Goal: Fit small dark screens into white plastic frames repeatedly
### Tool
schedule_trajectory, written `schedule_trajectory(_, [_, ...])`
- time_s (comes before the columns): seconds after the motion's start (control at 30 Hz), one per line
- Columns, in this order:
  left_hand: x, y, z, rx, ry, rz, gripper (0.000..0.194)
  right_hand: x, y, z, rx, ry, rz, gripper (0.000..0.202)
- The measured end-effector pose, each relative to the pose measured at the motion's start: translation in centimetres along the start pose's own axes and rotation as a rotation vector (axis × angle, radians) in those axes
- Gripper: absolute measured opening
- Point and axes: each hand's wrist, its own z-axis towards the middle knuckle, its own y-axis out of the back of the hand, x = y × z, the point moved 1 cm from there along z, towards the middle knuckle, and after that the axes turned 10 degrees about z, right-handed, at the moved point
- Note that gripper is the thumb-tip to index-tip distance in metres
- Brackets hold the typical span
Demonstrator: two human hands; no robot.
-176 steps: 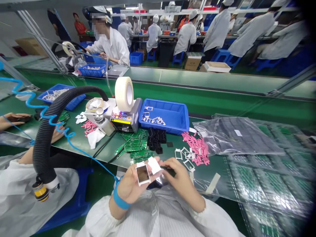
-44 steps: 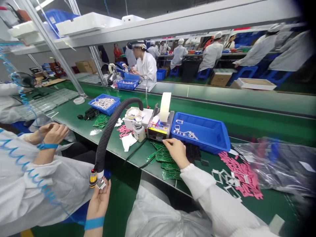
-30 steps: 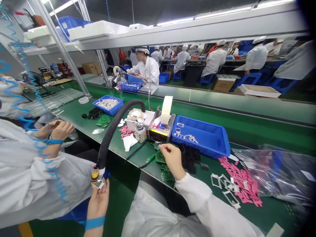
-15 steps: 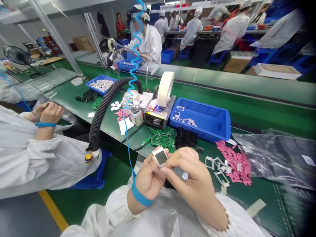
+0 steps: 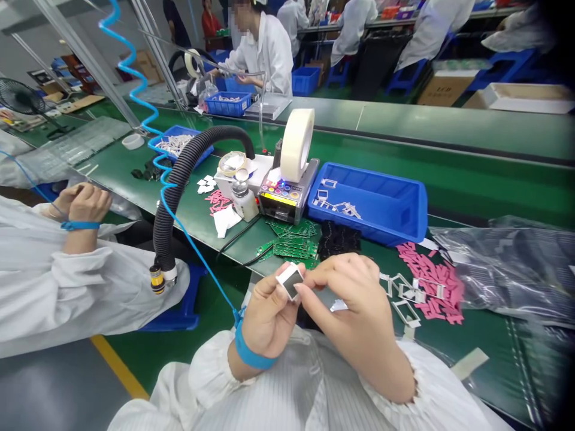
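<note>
A small white-framed screen (image 5: 291,284) with a dark grey face is held up in front of my body. My left hand (image 5: 269,320) grips it from the left and below, and a blue wrist strap with a coiled cord circles that wrist. Thumb and forefinger of my right hand (image 5: 353,293) pinch at the screen's right edge; the other fingers are curled. Just beyond my hands lie green circuit boards (image 5: 291,245) and a pile of black parts (image 5: 338,240). Right of my right hand are loose white frames (image 5: 405,293), some lying on pink strips (image 5: 433,284).
A tape dispenser (image 5: 287,194) with a large roll stands behind the boards, beside a white bottle (image 5: 245,200). Right of it is a blue bin (image 5: 381,206) with a few white frames. A black hose (image 5: 168,203) arches at left, near a seated co-worker (image 5: 85,263).
The view has shifted a little, and the blue coiled cord has swung left. Both hands keep hold of the screen, which is tilted slightly differently.
</note>
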Motion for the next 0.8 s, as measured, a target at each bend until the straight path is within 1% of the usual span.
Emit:
schedule_trajectory(0.17, [0.0, -0.1, 0.2, 0.015, 0.007, -0.035, 0.028, -0.1, -0.2, 0.0, -0.006, -0.028, -0.002, 0.02])
schedule_trajectory(0.4, [-0.1, -0.4, 0.1, -0.006, 0.009, -0.08, 0.028, 0.1, -0.5, 0.1, -0.006, -0.096, 0.037, 0.019])
schedule_trajectory(0.47, [0.0, -0.3, 0.1, -0.014, 0.01, -0.09, 0.028, 0.0, -0.8, 0.0, -0.017, -0.087, -0.003, 0.021])
schedule_trajectory(0.63, [0.2, 0.1, 0.4, -0.043, 0.007, -0.13, 0.029, -1.0, -1.3, -0.2, -0.051, -0.08, -0.223, 0.02])
schedule_trajectory(0.67, [0.1, 0.2, 0.4, -0.039, 0.015, -0.142, 0.029, -1.2, -1.4, -0.3, -0.07, -0.05, -0.245, 0.025])
schedule_trajectory(0.7, [0.1, 0.3, 0.5, -0.034, 0.029, -0.153, 0.028, -1.4, -1.5, -0.4, -0.073, 0.014, -0.258, 0.031])
schedule_trajectory(0.73, [0.0, 0.4, 0.6, -0.031, 0.055, -0.162, 0.025, -1.5, -1.6, -0.6, -0.043, 0.108, -0.268, 0.038])
schedule_trajectory(0.77, [0.0, 0.5, 0.6, -0.036, 0.095, -0.169, 0.019, -1.6, -1.8, -0.8, 0.023, 0.212, -0.282, 0.044])
schedule_trajectory(0.8, [-0.1, 0.6, 0.8, -0.055, 0.147, -0.177, 0.013, -1.7, -2.1, -1.2, 0.117, 0.303, -0.3, 0.051])
